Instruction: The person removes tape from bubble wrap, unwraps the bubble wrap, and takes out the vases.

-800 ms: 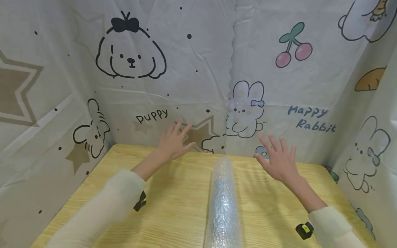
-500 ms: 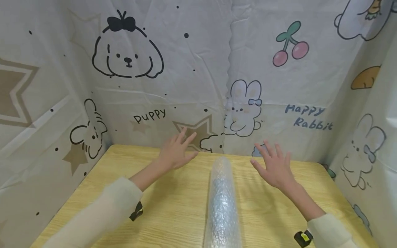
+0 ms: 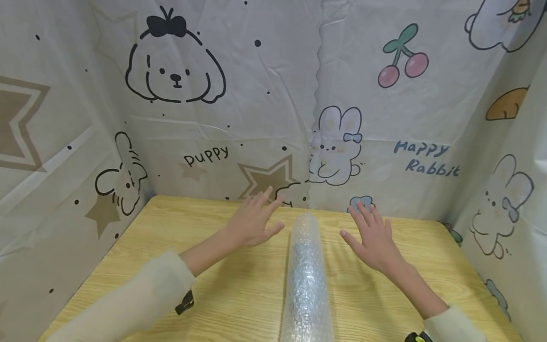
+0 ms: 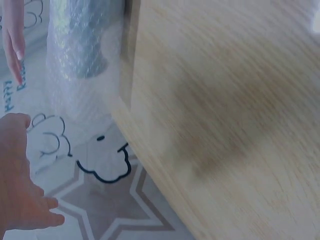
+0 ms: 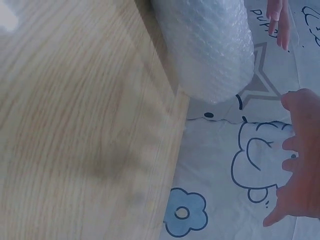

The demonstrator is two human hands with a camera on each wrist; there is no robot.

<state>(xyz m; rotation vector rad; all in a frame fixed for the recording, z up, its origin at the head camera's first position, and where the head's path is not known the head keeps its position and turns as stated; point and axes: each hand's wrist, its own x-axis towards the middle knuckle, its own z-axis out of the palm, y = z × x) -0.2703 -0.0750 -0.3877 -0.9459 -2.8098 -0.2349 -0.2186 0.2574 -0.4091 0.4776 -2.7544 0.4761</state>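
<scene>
A long roll of clear bubble wrap (image 3: 305,280) lies lengthwise on the wooden table (image 3: 239,294), its far end near the back edge. To its left, my left hand (image 3: 252,221) is in the air with fingers spread, touching nothing. On the other side my right hand (image 3: 373,240) hovers, fingers also spread and holding nothing. The left wrist view shows the wrap (image 4: 85,50) beyond the left hand (image 4: 22,180); in the right wrist view the wrap (image 5: 210,50) stands apart from the right hand (image 5: 302,155).
A pale cloth (image 3: 256,109) printed with a puppy, rabbits, cherries and stars hangs behind the table and along both sides. Black bands or clips show below both sleeves.
Both hands have come lower and closer to the roll, the left moving right and the right moving slightly left. The roll has stayed in place on the table.
</scene>
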